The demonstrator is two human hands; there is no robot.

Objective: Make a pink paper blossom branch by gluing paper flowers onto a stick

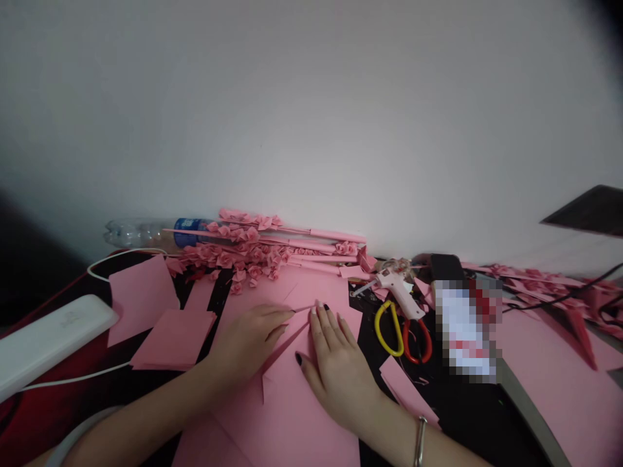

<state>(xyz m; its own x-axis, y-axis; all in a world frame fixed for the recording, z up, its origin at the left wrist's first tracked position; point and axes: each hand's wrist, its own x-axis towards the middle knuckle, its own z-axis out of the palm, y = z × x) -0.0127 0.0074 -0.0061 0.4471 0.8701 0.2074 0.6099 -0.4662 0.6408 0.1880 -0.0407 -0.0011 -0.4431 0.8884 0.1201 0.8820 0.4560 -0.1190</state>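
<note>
A folded piece of pink paper [287, 373] lies on larger pink sheets in front of me. My left hand [246, 340] is at its left side, with thumb and fingers closed on a raised flap; the exact grip is partly hidden. Flat on the right part of the same paper rests my right hand [338, 363], fingers stretched out and fingertips at the fold's upper corner. Beyond both hands are several pink paper flower stems [243, 256], with rolled paper handles.
Left are a stack of pink squares [170, 340], a white device [58, 337] with a cable, and a clear bottle [136, 233]. Right are scissors [389, 329] with yellow and red handles, a glue gun [402, 292], a pink strip [409, 392] and a blurred-out object [464, 334]. A wall stands behind.
</note>
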